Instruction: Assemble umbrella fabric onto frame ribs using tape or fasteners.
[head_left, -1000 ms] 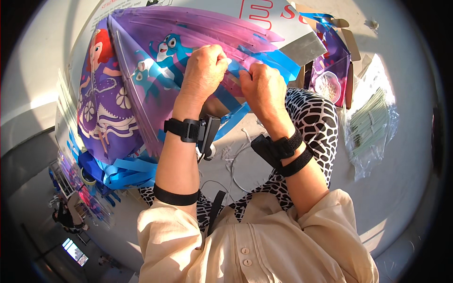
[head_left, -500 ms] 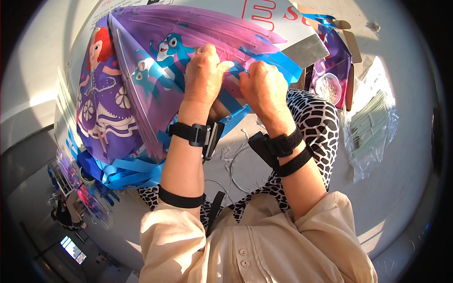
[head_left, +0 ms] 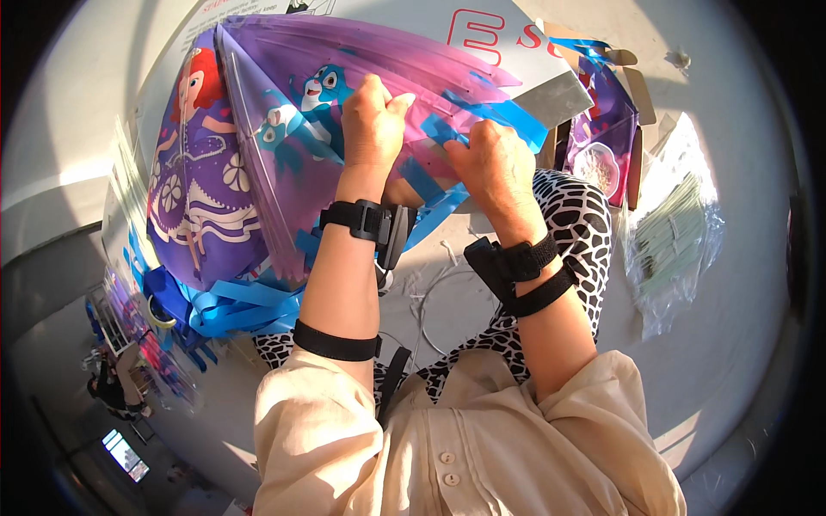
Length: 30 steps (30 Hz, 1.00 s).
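A kite of thin pink-purple film (head_left: 379, 47) with blue cartoon animals lies spread before me, its edges gathered in long folds. My left hand (head_left: 373, 120) is closed on the film near its middle, thumb pointing right. To the right, my right hand (head_left: 497, 168) is closed in a pinch at the lower edge, beside blue ribbon strips (head_left: 508, 116). What exactly its fingertips hold is hidden. Left of the folds is a purple panel (head_left: 202, 172) printed with a red-haired figure. More blue ribbon tails (head_left: 237, 308) hang below it.
A large white carton (head_left: 516, 39) lies under the kite. At right stand an open cardboard box (head_left: 639, 90) and a white bowl (head_left: 596, 168) of small pieces. A clear bag of pale rods (head_left: 675, 228) lies beyond. Cords (head_left: 430, 310) lie between my legs; another person (head_left: 112, 387) is far left.
My right hand has moved right and slightly down, and my left hand slightly up, widening the gap between them. The kite's left part has shifted a little to the right.
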### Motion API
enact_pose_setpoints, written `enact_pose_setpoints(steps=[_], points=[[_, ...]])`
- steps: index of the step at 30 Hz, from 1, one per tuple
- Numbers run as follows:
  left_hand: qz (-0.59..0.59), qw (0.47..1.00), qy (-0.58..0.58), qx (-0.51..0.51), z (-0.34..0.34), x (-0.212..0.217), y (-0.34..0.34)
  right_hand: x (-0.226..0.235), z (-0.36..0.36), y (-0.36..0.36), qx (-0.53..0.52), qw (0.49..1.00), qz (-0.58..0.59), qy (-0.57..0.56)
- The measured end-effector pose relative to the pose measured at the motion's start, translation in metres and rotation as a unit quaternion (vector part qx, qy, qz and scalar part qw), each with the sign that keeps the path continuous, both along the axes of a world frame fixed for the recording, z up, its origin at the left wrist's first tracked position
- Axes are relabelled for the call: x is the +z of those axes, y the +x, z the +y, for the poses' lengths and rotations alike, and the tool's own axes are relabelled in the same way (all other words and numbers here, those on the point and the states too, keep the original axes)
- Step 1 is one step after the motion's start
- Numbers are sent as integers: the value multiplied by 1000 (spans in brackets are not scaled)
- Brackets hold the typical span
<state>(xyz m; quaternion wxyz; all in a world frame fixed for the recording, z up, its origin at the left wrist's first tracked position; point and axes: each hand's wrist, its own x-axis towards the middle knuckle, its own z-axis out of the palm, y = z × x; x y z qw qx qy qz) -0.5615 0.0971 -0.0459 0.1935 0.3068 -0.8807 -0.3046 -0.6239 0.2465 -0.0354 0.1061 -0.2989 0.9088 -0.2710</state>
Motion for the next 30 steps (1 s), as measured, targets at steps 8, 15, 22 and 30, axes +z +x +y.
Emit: enact_pose_setpoints(steps=[8, 15, 22, 30], points=[[105, 993, 24, 51, 7, 42, 89, 24, 60, -7, 37, 988, 136, 66], [-29, 971, 98, 218, 1, 22, 202, 29, 22, 60, 134, 944, -220, -204], [-51, 950, 120, 285, 6, 12, 206, 22, -44, 122, 236, 912, -209, -262], [54, 941, 148, 301, -5, -7, 222, 5, -73, 157, 369, 920, 36, -128]])
